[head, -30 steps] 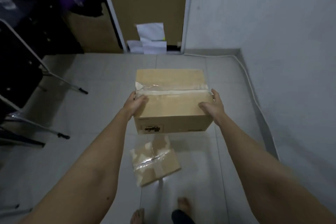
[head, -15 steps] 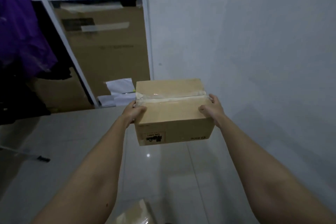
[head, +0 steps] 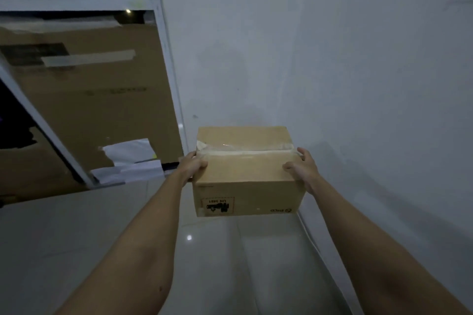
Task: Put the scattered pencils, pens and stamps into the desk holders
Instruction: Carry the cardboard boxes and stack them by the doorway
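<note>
While no pencils, pens, stamps or holders showed, left hand [head: 195, 166] and right hand [head: 303, 170], fingers curled, clamped a taped cardboard box [head: 245, 174]; setting it down likely came next.

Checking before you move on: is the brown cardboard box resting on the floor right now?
No, the brown cardboard box is held up above the pale tiled floor, gripped at its sides by the left hand and right hand.

Taped cardboard box [head: 245, 176], white shelf frame [head: 163, 59], large carton [head: 89, 110], papers [head: 130, 158]
</note>
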